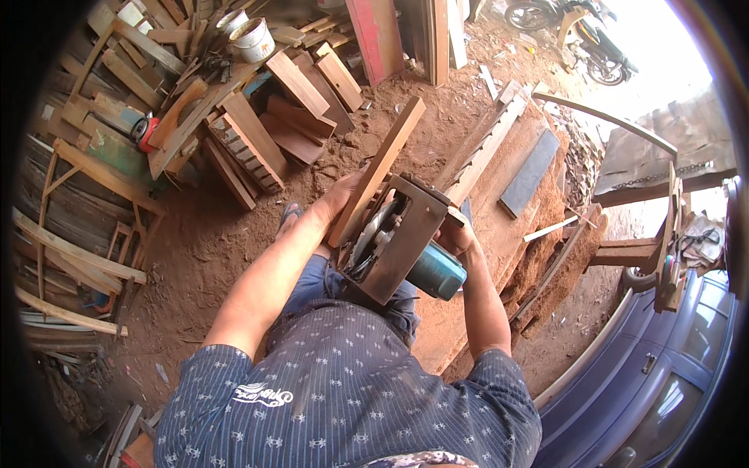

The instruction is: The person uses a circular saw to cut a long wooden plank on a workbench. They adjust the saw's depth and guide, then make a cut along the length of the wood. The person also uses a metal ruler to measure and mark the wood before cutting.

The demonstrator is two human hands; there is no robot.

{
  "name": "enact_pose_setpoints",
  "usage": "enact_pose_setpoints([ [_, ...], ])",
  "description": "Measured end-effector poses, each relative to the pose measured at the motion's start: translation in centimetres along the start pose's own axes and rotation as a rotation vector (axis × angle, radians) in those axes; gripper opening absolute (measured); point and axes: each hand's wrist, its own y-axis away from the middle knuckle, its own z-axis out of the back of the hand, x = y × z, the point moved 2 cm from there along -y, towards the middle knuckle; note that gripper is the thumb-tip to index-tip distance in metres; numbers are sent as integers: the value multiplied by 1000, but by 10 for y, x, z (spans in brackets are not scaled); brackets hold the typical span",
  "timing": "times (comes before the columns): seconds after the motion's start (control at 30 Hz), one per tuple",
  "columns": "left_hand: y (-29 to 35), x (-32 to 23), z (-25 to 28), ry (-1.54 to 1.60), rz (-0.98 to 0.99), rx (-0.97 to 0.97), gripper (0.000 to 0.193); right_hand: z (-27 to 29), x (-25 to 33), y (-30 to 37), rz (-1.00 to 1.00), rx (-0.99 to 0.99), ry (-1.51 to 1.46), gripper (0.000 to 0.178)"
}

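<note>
My left hand (341, 193) is closed around a straight wooden bar (382, 168), its fingers mostly hidden behind the wood. The bar slants up and to the right, its lower end beside a circular saw (411, 226). My right hand (459, 235) grips the saw at its far right side; the handle itself is hidden. The saw is turned so that its flat metal base plate faces me. Its round toothed blade (368, 243) shows to the left of the plate, and the teal motor housing (438, 271) sticks out to the right. Whether the bar touches the plate I cannot tell.
To the right lies a wide wooden board surface (499, 234) with a notched strip (488, 148) and a dark flat block (529, 173). Cut planks (296, 86) and a white bucket (251, 39) stand at the upper left. A blue vehicle (655, 366) is at the lower right.
</note>
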Motion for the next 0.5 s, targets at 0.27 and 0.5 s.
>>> enact_pose_setpoints([
  [0.27,0,1,3,29,-58,-29,42,11,10,-6,-63,65,95,53],
  [0.5,-2,3,9,25,-49,46,42,28,-13,3,122,18,172,64],
])
